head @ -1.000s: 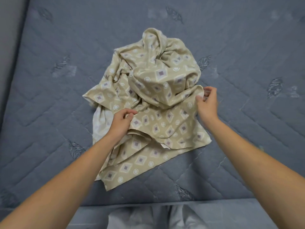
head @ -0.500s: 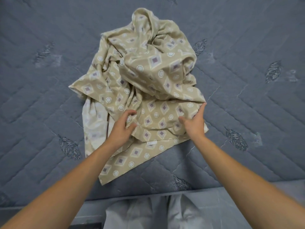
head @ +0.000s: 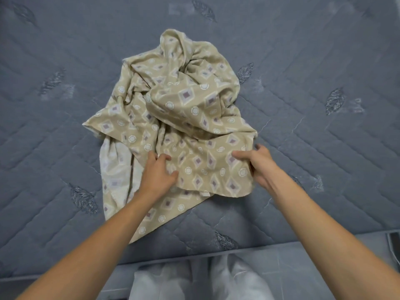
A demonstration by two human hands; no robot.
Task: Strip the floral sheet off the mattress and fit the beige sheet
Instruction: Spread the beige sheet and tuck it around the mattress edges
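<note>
Bare grey mattress (head: pixel 324 61) — our right hand (head: pixel 258 164) now pinches the beige sheet (head: pixel 186 118) edge like the left hand (head: pixel 159 172), so spreading's next.

Bare mattress (head: pixel 313 159) surrounds the crumpled beige sheet (head: pixel 184 109).

Grey floor (head: pixel 303 267) runs along the near edge, a dark object (head: pixel 395 245) sits at far right, light soft and even.

Soft even light, faint shadows, perhaps slight blur, edges bowed
</note>
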